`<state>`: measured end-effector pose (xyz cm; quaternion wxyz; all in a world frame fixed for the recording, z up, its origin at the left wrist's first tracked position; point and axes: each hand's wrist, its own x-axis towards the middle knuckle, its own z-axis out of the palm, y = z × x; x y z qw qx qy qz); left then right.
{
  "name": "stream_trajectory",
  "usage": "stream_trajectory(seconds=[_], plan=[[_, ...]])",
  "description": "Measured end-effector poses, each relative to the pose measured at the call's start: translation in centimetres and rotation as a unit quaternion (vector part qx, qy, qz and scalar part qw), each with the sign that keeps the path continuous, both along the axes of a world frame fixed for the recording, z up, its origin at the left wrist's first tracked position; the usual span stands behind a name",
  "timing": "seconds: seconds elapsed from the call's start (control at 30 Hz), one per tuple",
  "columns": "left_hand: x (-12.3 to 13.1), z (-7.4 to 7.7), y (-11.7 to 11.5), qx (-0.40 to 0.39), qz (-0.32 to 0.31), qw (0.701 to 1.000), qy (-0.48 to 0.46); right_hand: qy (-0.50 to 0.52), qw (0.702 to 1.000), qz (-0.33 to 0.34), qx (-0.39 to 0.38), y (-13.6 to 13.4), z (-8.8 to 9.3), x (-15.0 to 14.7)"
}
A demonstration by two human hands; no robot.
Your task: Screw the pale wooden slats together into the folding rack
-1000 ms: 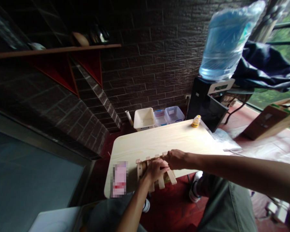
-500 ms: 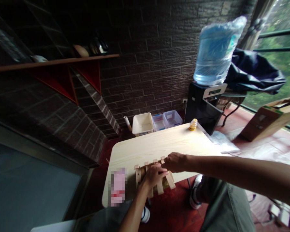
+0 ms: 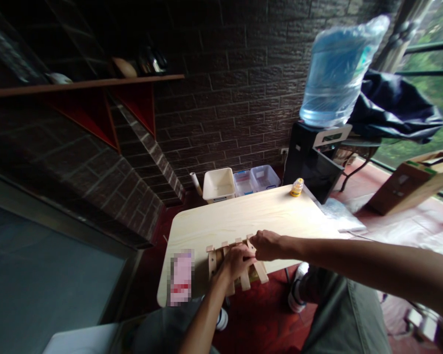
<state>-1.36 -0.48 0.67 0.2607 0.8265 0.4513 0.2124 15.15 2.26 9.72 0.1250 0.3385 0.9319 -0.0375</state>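
Observation:
A small wooden slatted frame [image 3: 244, 280], with several pale slats and dark holes in one of them, lies at the near edge of the light wood table [image 3: 203, 223]. Part of it juts out past that edge. My left hand [image 3: 238, 261] is curled over the middle slats, its fingertips close to my other hand. At the frame's far right corner, my right hand [image 3: 266, 245] is closed like a fist against a slat. Whatever sits inside its fingers is hidden.
A pink, blurred-out item [image 3: 180, 280] lies at the table's left. A small yellow-capped bottle [image 3: 297, 187] stands at the far right corner. Behind the table are a cream bin [image 3: 219, 184], clear plastic boxes [image 3: 265, 178] and a water dispenser [image 3: 306, 157].
The view has shifted slightly. Both hands stay on the slatted frame, almost in the same spots, and the frame lies as before.

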Motion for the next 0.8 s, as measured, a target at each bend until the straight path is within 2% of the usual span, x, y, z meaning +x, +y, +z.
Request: stream_trajectory(seconds=[0.07, 0.13, 0.23, 0.3, 0.4, 0.47, 0.53, 0.6, 0.8], plan=[[0.0, 0.0, -0.1, 0.0, 0.004, 1.0, -0.007, 0.003, 1.0, -0.016, 0.017, -0.2, 0.0, -0.1], [0.0, 0.0, -0.2, 0.0, 0.003, 1.0, -0.02, 0.006, 1.0, -0.02, -0.001, -0.3, 0.5, 0.0], [-0.1, 0.0, -0.3, -0.003, -0.003, 0.999, -0.037, -0.003, 0.998, 0.012, -0.056, -0.2, 1.6, 0.5], [-0.1, -0.2, -0.2, -0.003, -0.002, 0.999, -0.043, 0.006, 0.999, 0.034, -0.032, -0.1, 2.0, 0.9], [-0.1, -0.5, -0.1, -0.001, 0.011, 0.999, -0.034, 0.02, 0.996, 0.079, 0.037, 0.0, 1.4, 1.7], [-0.2, -0.7, -0.1, -0.001, 0.028, 0.999, -0.019, 0.046, 0.988, 0.134, 0.053, 0.2, 0.4, 2.1], [-0.3, -0.8, -0.1, -0.005, 0.04, 0.999, -0.006, 0.076, 0.982, 0.162, 0.056, 0.3, -0.5, 2.3], [-0.3, -0.8, 0.0, -0.008, 0.037, 0.999, 0.002, 0.088, 0.983, 0.153, 0.05, 0.4, -1.0, 2.1], [-0.3, -0.6, 0.2, 0.004, -0.003, 1.0, -0.014, 0.037, 0.998, 0.052, 0.004, 0.5, -1.3, 0.7]])
